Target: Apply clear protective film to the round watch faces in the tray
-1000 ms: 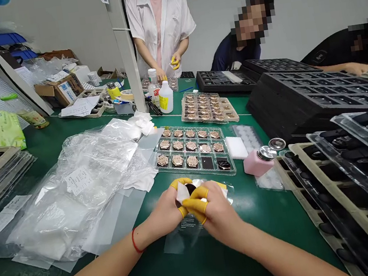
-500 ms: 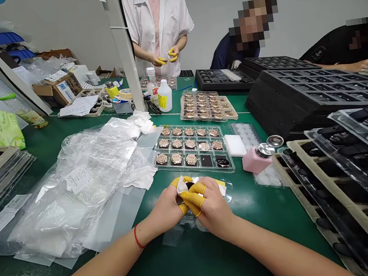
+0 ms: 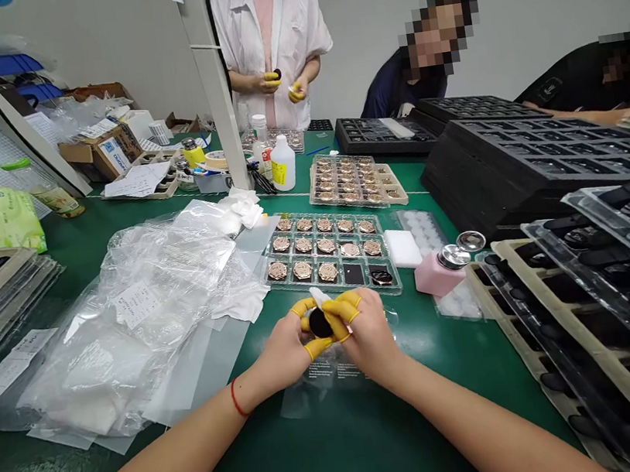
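I'm seeing the disc [image 3: 321, 323] showing its dark face between both hands, above the near part of the table [image 3: 345, 450]. The left hand [image 3: 285, 356] is pinching its rim, thumb and finger partly open around it; the right hand [image 3: 376, 345] is curling nearly closed on a white cloth [image 3: 319, 295] beside the disc's right edge. I'm judging it light, stiff and rather slippery, with a face that may scratch, so I'm favouring the rim for grip. Beyond, a tray [image 3: 336, 288] is holding round metallic parts; bags [image 3: 154, 305] are lying left, a pink bottle [image 3: 438, 275] is standing right.
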Action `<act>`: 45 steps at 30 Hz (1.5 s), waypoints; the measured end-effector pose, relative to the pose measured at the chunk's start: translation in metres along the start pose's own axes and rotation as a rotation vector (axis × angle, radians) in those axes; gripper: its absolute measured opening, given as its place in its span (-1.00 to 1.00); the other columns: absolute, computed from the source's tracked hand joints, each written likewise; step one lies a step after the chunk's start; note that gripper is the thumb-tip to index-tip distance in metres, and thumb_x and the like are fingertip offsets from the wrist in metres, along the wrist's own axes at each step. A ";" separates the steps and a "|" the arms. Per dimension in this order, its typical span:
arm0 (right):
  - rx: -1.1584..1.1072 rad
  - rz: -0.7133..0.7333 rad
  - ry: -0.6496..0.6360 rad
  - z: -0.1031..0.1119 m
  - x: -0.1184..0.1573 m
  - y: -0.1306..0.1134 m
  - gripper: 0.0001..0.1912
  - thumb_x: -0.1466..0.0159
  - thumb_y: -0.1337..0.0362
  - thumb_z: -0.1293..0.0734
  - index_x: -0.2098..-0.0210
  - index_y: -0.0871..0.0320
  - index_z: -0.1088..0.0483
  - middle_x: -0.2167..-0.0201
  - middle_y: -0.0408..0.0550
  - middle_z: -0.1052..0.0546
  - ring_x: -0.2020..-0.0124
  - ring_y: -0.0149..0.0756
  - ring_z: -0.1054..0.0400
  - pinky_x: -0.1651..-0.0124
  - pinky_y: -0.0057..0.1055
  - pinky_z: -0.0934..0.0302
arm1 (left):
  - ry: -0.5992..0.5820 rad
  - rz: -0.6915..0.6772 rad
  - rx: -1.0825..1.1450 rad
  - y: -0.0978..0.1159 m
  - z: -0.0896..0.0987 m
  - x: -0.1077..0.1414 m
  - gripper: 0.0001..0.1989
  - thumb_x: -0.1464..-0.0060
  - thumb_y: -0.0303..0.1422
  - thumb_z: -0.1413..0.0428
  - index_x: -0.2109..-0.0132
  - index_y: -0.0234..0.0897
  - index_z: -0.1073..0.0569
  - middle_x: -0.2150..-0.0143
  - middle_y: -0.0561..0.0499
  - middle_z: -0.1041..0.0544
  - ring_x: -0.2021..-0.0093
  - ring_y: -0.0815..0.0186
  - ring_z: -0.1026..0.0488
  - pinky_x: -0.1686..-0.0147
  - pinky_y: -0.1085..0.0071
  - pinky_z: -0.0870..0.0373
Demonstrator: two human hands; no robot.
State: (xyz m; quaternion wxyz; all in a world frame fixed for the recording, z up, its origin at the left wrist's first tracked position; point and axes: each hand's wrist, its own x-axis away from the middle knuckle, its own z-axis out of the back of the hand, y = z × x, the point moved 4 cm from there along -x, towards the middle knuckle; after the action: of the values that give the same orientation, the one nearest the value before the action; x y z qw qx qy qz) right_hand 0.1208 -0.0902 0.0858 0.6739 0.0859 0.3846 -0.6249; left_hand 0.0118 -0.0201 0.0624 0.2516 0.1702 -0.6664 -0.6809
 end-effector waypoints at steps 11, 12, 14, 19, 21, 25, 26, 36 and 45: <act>-0.012 -0.067 -0.097 -0.012 -0.001 0.011 -0.81 -0.26 0.38 -0.17 0.26 0.11 -0.41 0.35 -0.02 -0.47 0.27 -0.22 -0.22 0.14 -0.22 -0.08 | 0.031 0.004 -0.054 -0.006 0.003 -0.002 -0.61 0.03 -0.42 -0.15 0.01 -0.27 -0.29 0.23 -0.01 -0.49 0.24 0.26 -0.47 0.26 0.36 -0.42; -0.036 -0.145 -0.105 -0.012 -0.005 0.023 -0.81 -0.26 0.35 -0.17 0.25 0.12 -0.41 0.34 -0.01 -0.48 0.26 -0.21 -0.24 0.12 -0.20 -0.10 | 0.043 0.008 -0.058 -0.004 0.003 -0.002 -0.58 0.03 -0.39 -0.17 0.00 -0.26 -0.28 0.21 -0.02 -0.50 0.24 0.26 -0.48 0.24 0.34 -0.43; -0.111 -0.303 -0.153 -0.009 -0.012 0.047 -0.81 -0.27 0.30 -0.18 0.21 0.13 -0.41 0.28 0.01 -0.49 0.21 -0.19 -0.29 0.10 -0.18 -0.14 | 0.075 0.019 -0.042 -0.001 0.006 0.000 -0.53 0.03 -0.33 -0.20 -0.03 -0.24 -0.26 0.16 -0.05 -0.49 0.19 0.23 -0.50 0.18 0.30 -0.44; -0.297 -0.540 -0.293 0.008 -0.017 0.070 -0.81 -0.23 0.24 -0.21 0.24 0.12 -0.43 0.21 0.01 -0.51 0.13 -0.16 -0.34 0.09 -0.18 -0.21 | 0.111 0.017 0.031 0.002 0.015 -0.001 -0.52 0.01 -0.33 -0.20 -0.04 -0.20 -0.23 0.09 -0.07 -0.51 0.08 0.18 -0.51 0.03 0.20 -0.40; -0.366 -0.597 -0.366 0.013 -0.015 0.067 -0.84 -0.20 0.24 -0.24 0.30 0.12 -0.43 0.26 0.00 -0.52 0.20 -0.18 -0.37 0.15 -0.20 -0.24 | 0.124 -0.005 0.052 0.002 0.018 -0.002 -0.53 0.01 -0.36 -0.19 -0.04 -0.19 -0.23 0.04 -0.07 -0.50 0.04 0.20 -0.49 -0.02 0.20 -0.38; -0.490 -0.660 -0.493 0.013 -0.012 0.054 -0.84 -0.18 0.20 -0.25 0.39 0.14 -0.41 0.34 -0.06 -0.51 0.33 -0.26 -0.36 0.26 -0.29 -0.23 | 0.169 -0.030 0.043 0.000 0.020 -0.003 -0.53 0.03 -0.38 -0.19 -0.03 -0.18 -0.24 0.00 -0.04 -0.46 0.03 0.23 -0.47 -0.03 0.23 -0.38; -0.506 -0.672 -0.502 0.013 -0.012 0.052 -0.84 -0.17 0.19 -0.26 0.40 0.14 -0.40 0.35 -0.08 -0.50 0.33 -0.28 -0.35 0.27 -0.31 -0.22 | 0.161 -0.030 0.045 0.000 0.020 -0.003 -0.53 0.03 -0.39 -0.19 -0.04 -0.18 -0.24 0.02 -0.03 -0.47 0.04 0.24 -0.47 -0.03 0.24 -0.38; -0.732 -0.704 -0.375 0.025 -0.021 0.042 -0.86 -0.12 0.18 -0.33 0.42 0.14 -0.39 0.27 -0.08 -0.48 0.21 -0.26 -0.33 0.09 -0.29 -0.19 | 0.115 -0.028 -0.032 0.002 0.015 -0.003 -0.53 0.03 -0.34 -0.20 -0.03 -0.19 -0.24 0.09 -0.03 -0.44 0.12 0.25 -0.47 0.12 0.33 -0.40; -0.946 -0.780 -0.363 0.012 -0.018 0.018 -0.82 -0.12 0.15 -0.35 0.42 0.14 -0.38 0.14 -0.04 -0.45 0.10 -0.21 -0.32 -0.02 -0.23 -0.16 | 0.011 -0.063 -0.023 0.007 0.004 0.000 -0.56 0.01 -0.41 -0.18 -0.03 -0.17 -0.27 0.17 0.03 -0.47 0.24 0.34 -0.45 0.21 0.42 -0.40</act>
State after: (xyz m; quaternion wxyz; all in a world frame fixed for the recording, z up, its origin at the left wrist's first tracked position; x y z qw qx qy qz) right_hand 0.1432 -0.0800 0.0986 0.4167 -0.4743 0.5015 -0.5915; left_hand 0.0106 -0.0172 0.0693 0.2354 0.1919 -0.6514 -0.6953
